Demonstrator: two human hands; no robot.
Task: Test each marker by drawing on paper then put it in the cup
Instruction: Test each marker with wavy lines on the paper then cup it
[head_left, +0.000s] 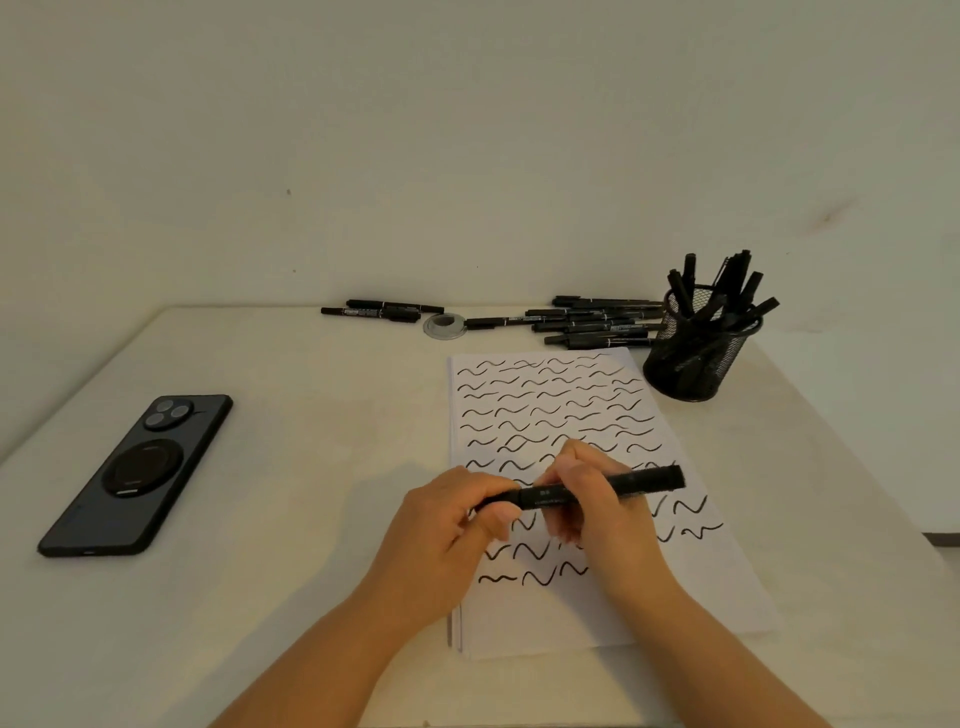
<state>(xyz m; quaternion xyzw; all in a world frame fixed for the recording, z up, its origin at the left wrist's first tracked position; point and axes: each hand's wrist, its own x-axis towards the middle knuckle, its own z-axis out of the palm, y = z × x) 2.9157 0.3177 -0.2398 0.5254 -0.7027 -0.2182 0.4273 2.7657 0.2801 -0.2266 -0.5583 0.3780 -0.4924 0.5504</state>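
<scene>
I see both hands over the near part of the paper (550, 415), holding one black marker (587, 491) level between them. My left hand (447, 525) curls its grip round the marker's left end; my right hand (597, 499) wraps its grip round the barrel's middle, the right end jutting free. The mesh cup (696, 353), full of markers, stands far right on the tabletop (311, 519), with loose markers (597, 322) lying left of it.

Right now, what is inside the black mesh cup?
The mesh cup holds several black markers, standing tilted with their ends above the rim. Their lower parts show only dimly through the mesh; the bottom of the cup cannot be seen.
</scene>
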